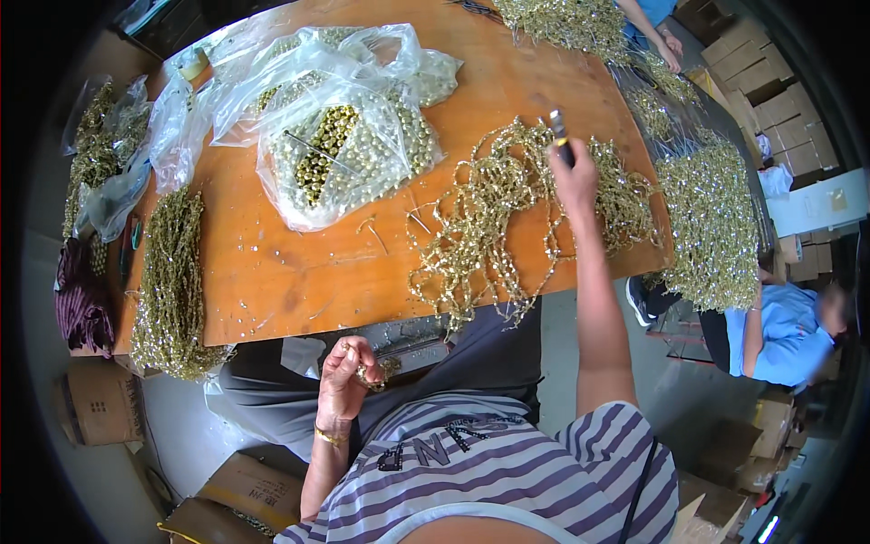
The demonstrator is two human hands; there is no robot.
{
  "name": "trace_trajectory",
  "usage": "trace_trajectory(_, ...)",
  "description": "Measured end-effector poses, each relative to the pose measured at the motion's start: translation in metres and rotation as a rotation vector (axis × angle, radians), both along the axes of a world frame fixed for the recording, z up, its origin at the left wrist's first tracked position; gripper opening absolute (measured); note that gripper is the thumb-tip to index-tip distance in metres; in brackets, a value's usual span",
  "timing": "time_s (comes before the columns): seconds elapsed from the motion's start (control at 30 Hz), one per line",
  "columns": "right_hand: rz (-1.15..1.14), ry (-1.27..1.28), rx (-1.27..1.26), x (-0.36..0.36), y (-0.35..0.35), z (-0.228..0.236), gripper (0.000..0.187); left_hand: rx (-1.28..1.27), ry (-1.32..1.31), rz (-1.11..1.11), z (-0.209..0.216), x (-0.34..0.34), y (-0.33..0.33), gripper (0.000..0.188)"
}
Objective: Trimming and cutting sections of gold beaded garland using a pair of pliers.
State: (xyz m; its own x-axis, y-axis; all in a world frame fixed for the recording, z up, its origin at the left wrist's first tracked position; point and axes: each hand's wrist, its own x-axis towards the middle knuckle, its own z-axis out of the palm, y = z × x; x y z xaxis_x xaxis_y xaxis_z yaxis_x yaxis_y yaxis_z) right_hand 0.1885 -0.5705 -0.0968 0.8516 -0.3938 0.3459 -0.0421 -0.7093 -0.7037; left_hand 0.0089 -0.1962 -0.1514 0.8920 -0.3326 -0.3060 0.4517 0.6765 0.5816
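My left hand [341, 379] is closed in front of the table's near edge, over my lap. Its fingers pinch the end of a gold bead strand [372, 376], partly hidden by the hand. My right hand [575, 177] reaches over the table, closed around a small hand tool with a black-and-yellow handle and a metal tip [561, 140]; its exact kind cannot be made out. Below and beside that hand spreads a tangled pile of gold bead garlands [494, 213]. A few loose pieces [372, 231] lie left of the pile.
On the orange wooden table [272, 272], clear plastic bags of beads [372, 163] sit toward the back. Bundled gold garlands [172, 272] hang over the left edge; more garlands [711, 218] cover a surface at right. A person in blue [784, 331] and another person's hand [671, 50] show at right.
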Motion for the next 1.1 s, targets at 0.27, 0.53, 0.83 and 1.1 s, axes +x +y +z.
trace_trajectory(0.27, -0.112, 0.058, -0.298, 0.072, -0.043, -0.017, 0.038, 0.396, -0.15, -0.201, 0.044, 0.035, -0.02, 0.017)
trace_trajectory(0.53, 0.189, 0.22, -0.113, -0.003, 0.008, -0.007, 0.034, 0.767, -0.492, -0.433, 0.142, 0.122, -0.077, 0.014)
trace_trajectory(0.83, 0.156, -0.404, 0.517, -0.006, 0.063, -0.012, 0.016, 0.79, -0.528, -0.387, 0.051, 0.26, -0.166, 0.028)
trace_trajectory(1.1, 0.08, -0.509, 0.221, -0.029, 0.057, -0.005, 0.025, 0.863, -0.727, -0.482, 0.077, 0.242, -0.163, 0.015)
